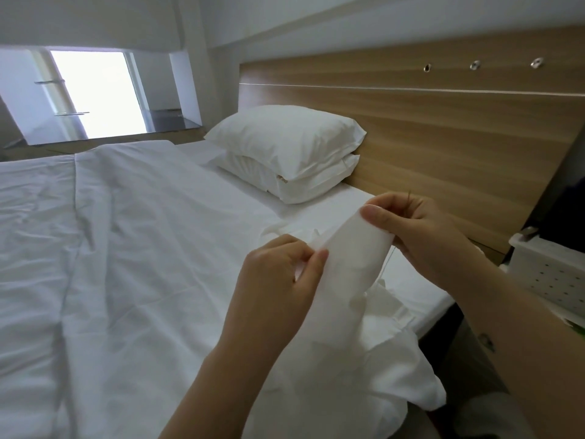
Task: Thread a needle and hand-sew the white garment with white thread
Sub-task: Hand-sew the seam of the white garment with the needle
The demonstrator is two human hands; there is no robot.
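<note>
White-sheeted bed [126, 248], duvet rumpled. Wood-grain headboard [443, 137] behind, bright window [95, 90] far left. Two stacked pillows [285, 137]. Tan tag [281, 179] on the lower one, writing too small to read. White garment [345, 264] stretched above the bed's near edge. Left hand [278, 280] pinches one end, right hand [421, 229] the other. Needle [409, 196] pokes up behind the right fingers.

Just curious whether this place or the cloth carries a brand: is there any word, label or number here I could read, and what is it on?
No text can be read.
A tan tag on the lower pillow: too small and blurred to read.
On the white garment and the headboard: no lettering shows.
</note>
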